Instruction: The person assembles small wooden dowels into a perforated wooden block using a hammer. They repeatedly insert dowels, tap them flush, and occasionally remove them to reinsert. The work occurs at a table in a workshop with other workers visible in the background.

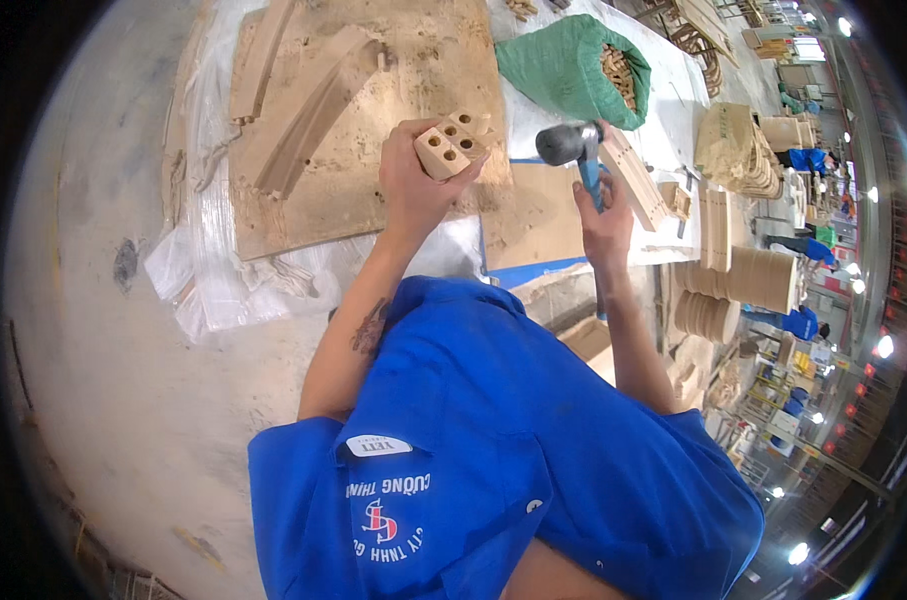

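My left hand (410, 188) is closed around a few pale wooden pieces (441, 157), their drilled ends turned up with round holes showing. It is over the near edge of a worn wooden board (343, 215). My right hand (607, 225) grips the blue handle of a mallet (561, 146) with a black head, held upright. Just beyond that hand lies a pale wooden bar (635, 182) with small holes; whether the hand touches it I cannot tell. Curved wooden parts (318, 110) rest on the board at the far left.
An open green sack (553, 62) full of wooden dowels (617, 76) sits at the back. A brown flat panel (533, 213) lies between my hands. Stacked wooden parts (738, 278) stand to the right, with people in blue (801, 322) farther off. Plastic sheeting (218, 285) hangs at the left edge.
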Motion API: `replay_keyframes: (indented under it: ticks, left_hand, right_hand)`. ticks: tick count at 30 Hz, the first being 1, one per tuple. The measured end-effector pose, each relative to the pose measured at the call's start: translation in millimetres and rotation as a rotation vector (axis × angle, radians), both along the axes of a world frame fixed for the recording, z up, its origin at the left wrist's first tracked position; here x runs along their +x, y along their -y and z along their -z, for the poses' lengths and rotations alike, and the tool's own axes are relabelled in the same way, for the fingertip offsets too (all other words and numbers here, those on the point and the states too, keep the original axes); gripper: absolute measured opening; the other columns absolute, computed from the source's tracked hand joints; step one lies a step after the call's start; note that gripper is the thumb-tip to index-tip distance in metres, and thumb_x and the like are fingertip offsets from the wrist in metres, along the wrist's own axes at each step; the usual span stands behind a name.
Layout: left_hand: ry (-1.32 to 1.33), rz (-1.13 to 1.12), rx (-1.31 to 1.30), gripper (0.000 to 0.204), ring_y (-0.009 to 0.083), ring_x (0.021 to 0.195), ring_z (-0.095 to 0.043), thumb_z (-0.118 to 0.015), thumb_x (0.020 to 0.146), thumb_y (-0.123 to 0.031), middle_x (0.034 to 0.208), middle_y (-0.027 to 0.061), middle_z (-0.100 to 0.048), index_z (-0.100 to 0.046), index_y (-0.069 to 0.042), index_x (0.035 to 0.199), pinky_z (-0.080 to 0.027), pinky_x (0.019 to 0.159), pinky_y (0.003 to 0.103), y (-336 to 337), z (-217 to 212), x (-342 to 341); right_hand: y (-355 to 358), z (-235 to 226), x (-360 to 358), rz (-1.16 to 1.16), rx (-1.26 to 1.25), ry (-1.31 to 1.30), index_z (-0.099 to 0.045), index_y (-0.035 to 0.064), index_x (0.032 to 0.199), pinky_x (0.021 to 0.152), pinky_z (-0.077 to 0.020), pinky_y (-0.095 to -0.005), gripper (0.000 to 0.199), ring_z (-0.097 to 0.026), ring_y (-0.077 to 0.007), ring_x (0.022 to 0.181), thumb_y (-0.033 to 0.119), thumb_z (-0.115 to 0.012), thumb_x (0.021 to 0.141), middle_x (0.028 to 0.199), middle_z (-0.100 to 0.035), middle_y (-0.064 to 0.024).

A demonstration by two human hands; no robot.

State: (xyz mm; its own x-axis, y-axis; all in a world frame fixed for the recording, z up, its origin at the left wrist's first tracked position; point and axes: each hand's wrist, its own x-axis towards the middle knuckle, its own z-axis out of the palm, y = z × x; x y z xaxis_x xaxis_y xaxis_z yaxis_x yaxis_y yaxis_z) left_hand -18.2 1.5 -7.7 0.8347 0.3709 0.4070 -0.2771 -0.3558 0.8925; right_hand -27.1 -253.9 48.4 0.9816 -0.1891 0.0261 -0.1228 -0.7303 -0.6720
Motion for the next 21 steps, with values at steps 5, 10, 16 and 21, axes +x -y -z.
replay_keyframes:
  ticks: [5,10,16,21]
  left_hand:
    - [-0.074,0.1,-0.266,0.057,0.0177,0.094,-0.07,-0.092,0.075,-0.017,0.106,0.0109,-0.069,-0.055,-0.002,0.116,-0.058,0.08,0.03,-4,-9,2]
    - [-0.087,0.082,-0.213,0.059,0.0171,0.095,-0.067,-0.092,0.076,-0.016,0.105,0.0101,-0.067,-0.051,-0.001,0.117,-0.056,0.081,0.031,-3,-22,0]
    - [-0.103,0.029,-0.188,0.06,0.018,0.098,-0.066,-0.09,0.077,-0.013,0.108,0.0112,-0.065,-0.049,-0.002,0.119,-0.055,0.084,0.031,3,-15,0]
    - [-0.148,0.029,-0.151,0.059,0.0186,0.102,-0.063,-0.089,0.078,-0.013,0.114,0.0113,-0.061,-0.049,-0.001,0.12,-0.052,0.089,0.032,1,-19,5]
  right_hand:
    - [40,119,4,0.176,-0.261,-0.013,-0.058,0.0063,0.131,0.091,-0.0512,-0.0445,0.041,-0.068,-0.0384,0.103,0.023,-0.065,0.094,0.109,-0.07,-0.022]
    - [82,196,-13,0.103,-0.269,-0.195,-0.056,0.0078,0.137,0.098,-0.0497,-0.0501,0.048,-0.063,-0.0431,0.114,0.017,-0.064,0.09,0.123,-0.067,-0.0228]
    - [79,196,-26,0.032,-0.143,-0.074,-0.058,0.0049,0.135,0.097,-0.0514,-0.0485,0.048,-0.063,-0.0424,0.113,0.014,-0.065,0.089,0.126,-0.066,-0.0224]
    - [12,117,-3,-0.058,0.475,-0.064,-0.063,0.0038,0.129,0.092,-0.0545,-0.0391,0.038,-0.067,-0.0308,0.111,0.016,-0.066,0.094,0.123,-0.069,-0.0162]
